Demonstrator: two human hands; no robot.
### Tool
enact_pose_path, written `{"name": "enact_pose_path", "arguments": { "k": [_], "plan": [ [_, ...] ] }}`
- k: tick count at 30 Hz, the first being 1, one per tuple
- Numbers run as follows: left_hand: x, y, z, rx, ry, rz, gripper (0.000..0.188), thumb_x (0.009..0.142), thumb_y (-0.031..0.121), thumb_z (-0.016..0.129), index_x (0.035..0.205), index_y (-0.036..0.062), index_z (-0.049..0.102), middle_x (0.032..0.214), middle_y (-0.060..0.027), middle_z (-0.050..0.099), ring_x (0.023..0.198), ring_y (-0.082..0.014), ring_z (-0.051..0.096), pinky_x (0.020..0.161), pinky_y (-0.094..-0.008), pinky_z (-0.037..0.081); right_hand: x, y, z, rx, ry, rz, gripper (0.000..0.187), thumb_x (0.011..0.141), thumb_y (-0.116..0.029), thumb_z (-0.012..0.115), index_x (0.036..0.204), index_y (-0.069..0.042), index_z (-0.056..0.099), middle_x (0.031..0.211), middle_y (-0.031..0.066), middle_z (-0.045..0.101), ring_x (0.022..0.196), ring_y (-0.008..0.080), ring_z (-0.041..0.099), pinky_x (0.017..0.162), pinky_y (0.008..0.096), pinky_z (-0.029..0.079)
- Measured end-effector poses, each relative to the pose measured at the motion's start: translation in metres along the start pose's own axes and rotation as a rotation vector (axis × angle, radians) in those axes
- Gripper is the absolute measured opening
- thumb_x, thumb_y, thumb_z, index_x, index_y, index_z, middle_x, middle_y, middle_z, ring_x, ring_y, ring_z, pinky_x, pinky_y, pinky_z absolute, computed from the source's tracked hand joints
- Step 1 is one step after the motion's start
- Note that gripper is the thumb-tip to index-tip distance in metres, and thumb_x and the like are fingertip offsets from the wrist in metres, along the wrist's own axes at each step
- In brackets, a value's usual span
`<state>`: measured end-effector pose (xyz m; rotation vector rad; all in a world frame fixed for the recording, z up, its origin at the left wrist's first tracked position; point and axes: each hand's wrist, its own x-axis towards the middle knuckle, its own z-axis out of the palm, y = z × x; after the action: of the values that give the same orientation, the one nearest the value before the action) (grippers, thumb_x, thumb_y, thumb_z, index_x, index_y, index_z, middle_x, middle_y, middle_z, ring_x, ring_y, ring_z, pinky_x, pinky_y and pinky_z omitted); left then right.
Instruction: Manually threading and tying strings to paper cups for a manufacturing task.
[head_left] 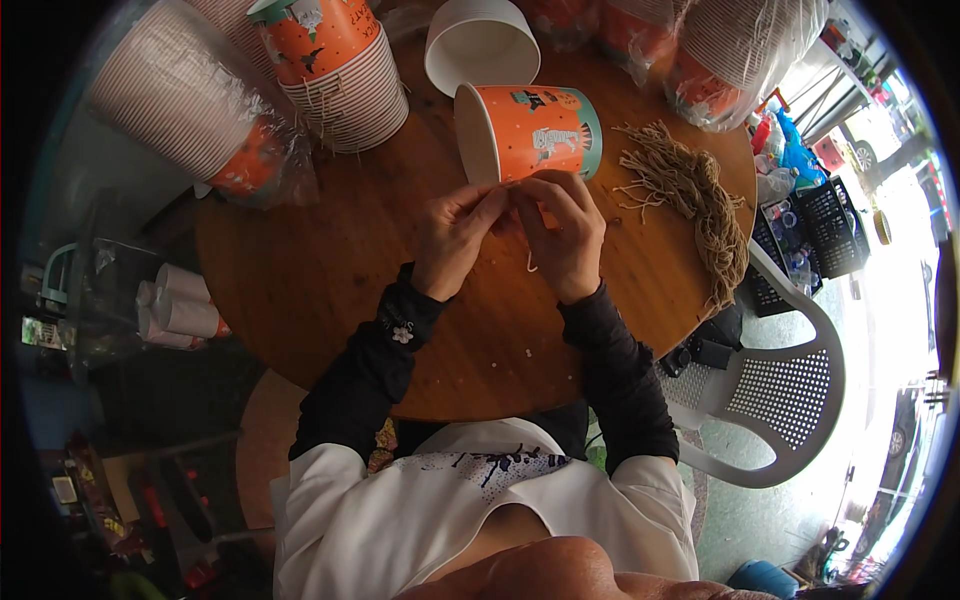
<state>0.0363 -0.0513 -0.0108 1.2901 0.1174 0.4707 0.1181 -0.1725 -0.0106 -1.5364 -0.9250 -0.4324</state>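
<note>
An orange paper bucket [540,130] with a green base band and printed figures lies on its side, its white mouth facing left. Right at its near side, my left hand [452,240] and my right hand [565,235] meet, both closed in a pinch. A short pale strand of twine [531,262] hangs below my right fingers. What my left fingertips hold is too small to make out. To the right of the bucket lies a loose bundle of brown twine [700,200].
Behind the bucket stands a white paper bucket [482,50]. Stacked buckets [345,90] rise at the back left, beside a plastic-wrapped stack [185,100]; more wrapped stacks [740,60] are at the back right. A grey plastic chair [780,400] is beside the round wooden table [330,270].
</note>
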Motion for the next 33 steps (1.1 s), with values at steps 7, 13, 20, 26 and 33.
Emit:
{"name": "enact_pose_path", "arguments": {
  "k": [7, 13, 20, 26, 33],
  "plan": [
    [0.003, 0.001, 0.002, -0.003, 0.089, -0.007, 0.016, 0.095, 0.01, 0.061, 0.106, -0.0012, 0.065, 0.085, -0.0054, 0.068, 0.071, -0.0092, 0.064, 0.064, -0.0228, 0.052, -0.001, 0.005, 0.001, -0.241, -0.017, -0.21, 0.016, 0.076, -0.005, 0.072, 0.091, -0.008, 0.064, 0.089, 0.0047, 0.061, 0.075, 0.0238, 0.062, 0.06, 0.0347, 0.05],
    [0.004, -0.006, -0.002, 0.264, 0.055, 0.297, 0.009, 0.094, 0.001, 0.061, 0.102, 0.0004, 0.064, 0.084, -0.0035, 0.067, 0.067, -0.0082, 0.062, 0.062, -0.0216, 0.051, -0.002, 0.004, 0.001, -0.211, -0.023, -0.183, 0.016, 0.077, -0.005, 0.072, 0.091, -0.008, 0.064, 0.089, 0.0055, 0.061, 0.075, 0.0239, 0.062, 0.06, 0.0349, 0.05],
    [0.005, -0.002, -0.004, 0.628, 0.061, 0.544, 0.012, 0.087, -0.003, 0.066, 0.098, 0.0015, 0.067, 0.084, -0.0046, 0.065, 0.07, -0.0107, 0.064, 0.057, -0.0224, 0.049, -0.001, 0.002, -0.001, -0.186, -0.047, -0.161, 0.017, 0.079, -0.003, 0.07, 0.094, -0.007, 0.063, 0.09, 0.0062, 0.061, 0.077, 0.0254, 0.063, 0.062, 0.0354, 0.05],
    [0.01, 0.009, -0.013, 0.472, -0.066, 0.324, 0.007, 0.093, 0.005, 0.061, 0.095, 0.0011, 0.066, 0.084, -0.0007, 0.062, 0.073, -0.0064, 0.057, 0.064, -0.0206, 0.045, 0.0, 0.002, -0.002, -0.124, -0.118, -0.137, 0.015, 0.082, -0.001, 0.067, 0.096, -0.006, 0.062, 0.092, 0.0075, 0.061, 0.078, 0.0274, 0.063, 0.064, 0.0352, 0.051],
    [0.011, 0.007, -0.027, -0.265, -0.187, -0.28, 0.018, 0.096, 0.02, 0.06, 0.097, 0.0018, 0.065, 0.083, -0.0001, 0.062, 0.071, -0.0083, 0.053, 0.064, -0.0227, 0.042, -0.001, 0.0, 0.001, 0.179, -0.171, 0.119, 0.012, 0.086, 0.002, 0.063, 0.097, -0.002, 0.061, 0.09, 0.0092, 0.062, 0.078, 0.0239, 0.064, 0.067, 0.0316, 0.05]
  ]
}}
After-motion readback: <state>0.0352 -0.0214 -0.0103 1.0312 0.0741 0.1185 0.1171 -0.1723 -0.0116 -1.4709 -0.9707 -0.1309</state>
